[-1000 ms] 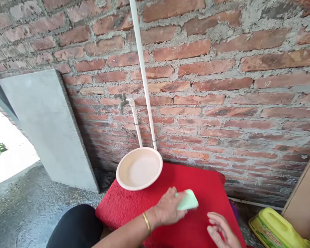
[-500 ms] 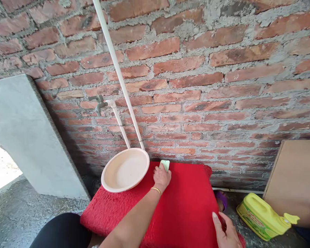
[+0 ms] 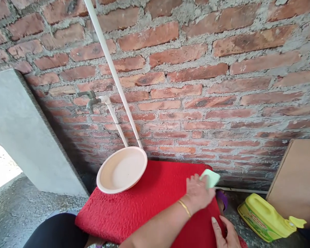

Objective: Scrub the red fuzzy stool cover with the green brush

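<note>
My left hand [image 3: 200, 193], wearing a gold bangle, is closed around a small, flat, pale green block [image 3: 211, 178] with rounded corners. It is over the far right part of a fluffy red mat [image 3: 144, 206], slightly blurred by motion. At the right edge of the mat lies my right hand [image 3: 227, 234], thumb and forefinger apart; red pile shows between them, and the rest of the hand is cut off by the frame. A pale pink basin [image 3: 122, 170] sits on the mat's far left corner, with no contents visible.
Behind stands a brick wall [image 3: 186, 91] with a white pipe [image 3: 111, 65] and a tap [image 3: 91, 100]. A grey slab [image 3: 33, 134] leans at left. On the right are a yellow jug [image 3: 267, 217] and a brown board [image 3: 297, 175]. A purple item [image 3: 222, 199] shows beside the mat.
My left hand has moved right and nearer with the pale green block, from beside the basin to the mat's right side. My right hand stays at the edge. The view has shifted slightly.
</note>
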A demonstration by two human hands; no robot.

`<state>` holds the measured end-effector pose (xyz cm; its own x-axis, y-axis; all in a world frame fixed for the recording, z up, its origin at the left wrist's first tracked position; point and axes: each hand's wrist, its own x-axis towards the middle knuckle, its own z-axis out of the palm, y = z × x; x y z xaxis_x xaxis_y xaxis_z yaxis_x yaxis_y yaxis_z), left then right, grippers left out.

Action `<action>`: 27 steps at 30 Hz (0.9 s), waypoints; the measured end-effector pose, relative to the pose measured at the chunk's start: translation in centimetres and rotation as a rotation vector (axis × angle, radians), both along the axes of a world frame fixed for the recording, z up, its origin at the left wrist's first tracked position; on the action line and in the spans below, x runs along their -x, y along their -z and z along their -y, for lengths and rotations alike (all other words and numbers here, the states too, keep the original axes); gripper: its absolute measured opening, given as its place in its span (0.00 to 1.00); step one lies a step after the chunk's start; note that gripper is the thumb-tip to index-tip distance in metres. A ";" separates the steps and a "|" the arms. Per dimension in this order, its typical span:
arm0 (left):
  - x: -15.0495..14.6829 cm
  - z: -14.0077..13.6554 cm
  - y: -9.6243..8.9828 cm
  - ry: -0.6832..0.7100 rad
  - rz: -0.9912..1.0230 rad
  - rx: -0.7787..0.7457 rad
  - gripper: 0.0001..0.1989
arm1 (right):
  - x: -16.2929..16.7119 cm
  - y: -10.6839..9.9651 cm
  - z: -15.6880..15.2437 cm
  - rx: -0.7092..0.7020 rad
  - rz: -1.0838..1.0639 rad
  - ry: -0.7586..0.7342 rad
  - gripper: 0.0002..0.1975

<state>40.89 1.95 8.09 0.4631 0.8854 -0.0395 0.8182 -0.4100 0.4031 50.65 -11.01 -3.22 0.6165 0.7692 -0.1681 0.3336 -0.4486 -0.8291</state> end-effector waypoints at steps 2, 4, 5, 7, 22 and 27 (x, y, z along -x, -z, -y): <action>5.3 -1.1 -0.4 -0.169 -0.095 -0.113 0.29 | 0.4 -0.7 0.2 0.008 0.005 -0.002 0.41; 10.8 -2.1 -0.3 -0.349 -0.198 -0.192 0.26 | 0.8 -1.2 0.3 0.015 0.010 0.002 0.42; 13.3 -2.5 0.0 -0.409 -0.242 -0.216 0.25 | 0.9 -1.4 0.4 0.015 0.011 0.002 0.42; 16.6 -2.6 0.8 -0.482 -0.304 -0.257 0.24 | 1.1 -1.5 0.4 0.001 0.014 0.002 0.42; -0.4 4.8 2.1 0.175 0.054 0.099 0.36 | -0.2 -1.3 1.0 0.024 -0.055 0.078 0.35; 8.2 3.7 2.2 -0.005 -0.100 -0.030 0.32 | -0.2 -0.6 0.9 -0.001 0.018 0.063 0.33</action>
